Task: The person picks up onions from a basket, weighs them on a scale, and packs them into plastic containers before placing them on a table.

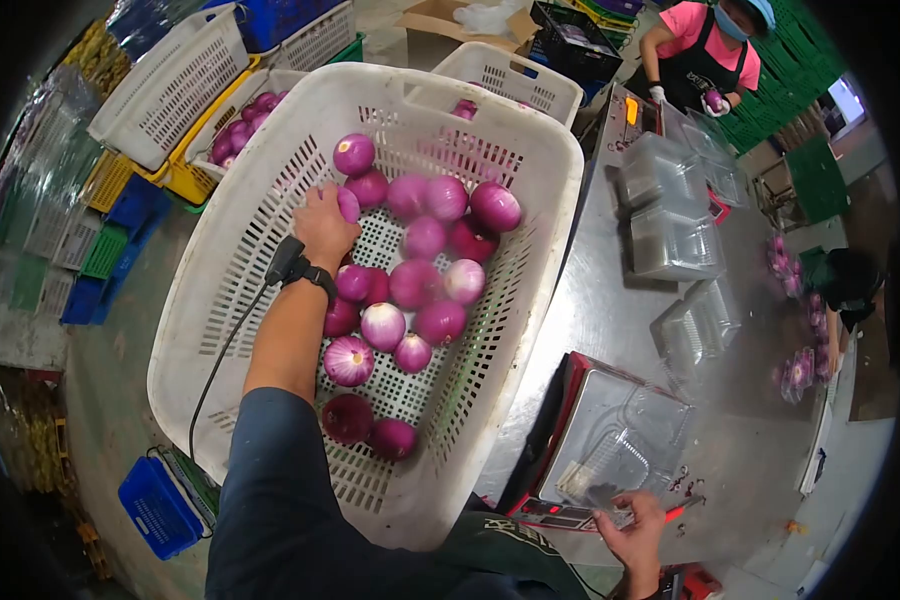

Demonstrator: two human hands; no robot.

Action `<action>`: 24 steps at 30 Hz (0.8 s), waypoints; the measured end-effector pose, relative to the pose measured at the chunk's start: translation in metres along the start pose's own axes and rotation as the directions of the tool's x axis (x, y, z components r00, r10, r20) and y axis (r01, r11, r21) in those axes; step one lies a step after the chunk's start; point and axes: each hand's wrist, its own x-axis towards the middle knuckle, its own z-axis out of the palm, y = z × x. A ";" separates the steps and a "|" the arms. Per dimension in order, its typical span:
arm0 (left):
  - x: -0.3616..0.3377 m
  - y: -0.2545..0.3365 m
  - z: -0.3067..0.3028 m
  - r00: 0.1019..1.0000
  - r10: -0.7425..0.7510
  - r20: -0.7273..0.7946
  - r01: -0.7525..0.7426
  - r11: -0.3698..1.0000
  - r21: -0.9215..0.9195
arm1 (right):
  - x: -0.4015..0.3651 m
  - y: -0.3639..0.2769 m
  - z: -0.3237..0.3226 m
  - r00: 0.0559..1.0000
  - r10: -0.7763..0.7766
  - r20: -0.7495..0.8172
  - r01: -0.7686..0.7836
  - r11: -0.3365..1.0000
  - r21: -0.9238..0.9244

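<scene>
My left hand (pixel 326 228) reaches into a white plastic basket (pixel 195 250), its fingers closed round a red onion (pixel 348 205). Several more red onions (pixel 415 285) lie loose on the basket's slotted floor, some with pale root ends. A dark band and a small device with a cable sit on my left wrist. Low on the right, my right hand (pixel 635 530) pinches the near edge of a clear plastic clamshell (pixel 625 460). That clamshell rests open on the metal pan of a red scale (pixel 580 400). Just beyond my right fingers shows an orange-handled tool (pixel 680 510).
Stacked clear clamshells (pixel 675 235) stand on the steel table (pixel 570 300). Across it, a person (pixel 705 50) in a pink top holds an onion; another person (pixel 850 285) is at the right beside packed onions. Crates (pixel 175 90) fill the left, and a blue basket (pixel 160 505) sits on the floor.
</scene>
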 end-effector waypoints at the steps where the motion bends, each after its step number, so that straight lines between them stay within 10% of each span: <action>1: 0.003 -0.006 0.006 1.000 0.001 -0.002 -0.001 1.000 -0.001 | 0.001 -0.001 -0.001 1.000 0.000 -0.002 0.000 1.000 0.000; 4: 0.015 -0.025 0.019 0.993 0.057 -0.099 -0.075 0.978 -0.193 | 0.003 -0.002 -0.003 0.999 -0.017 -0.046 0.018 1.000 0.016; 7: 0.022 -0.029 -0.005 0.988 -0.118 0.095 0.150 0.664 -0.732 | 0.005 -0.001 -0.006 0.996 0.066 -0.054 -0.063 0.997 0.053; 9: 0.011 -0.020 -0.054 0.837 0.167 0.521 0.547 -0.218 -0.808 | 0.019 -0.009 -0.008 0.994 0.016 -0.104 -0.012 0.999 0.034; 17: -0.075 0.080 -0.194 0.731 0.601 0.323 0.611 -0.365 -0.703 | 0.068 -0.074 -0.015 0.937 -0.171 -0.303 0.235 0.953 0.189; 22: -0.166 0.155 -0.214 0.399 0.900 0.175 0.601 -0.113 -0.791 | 0.083 -0.135 -0.016 0.899 -0.259 -0.353 0.376 0.871 0.317; 24: -0.220 0.180 -0.221 0.418 0.843 0.339 0.496 0.101 -0.863 | 0.080 -0.135 -0.006 0.899 -0.261 -0.353 0.381 0.863 0.331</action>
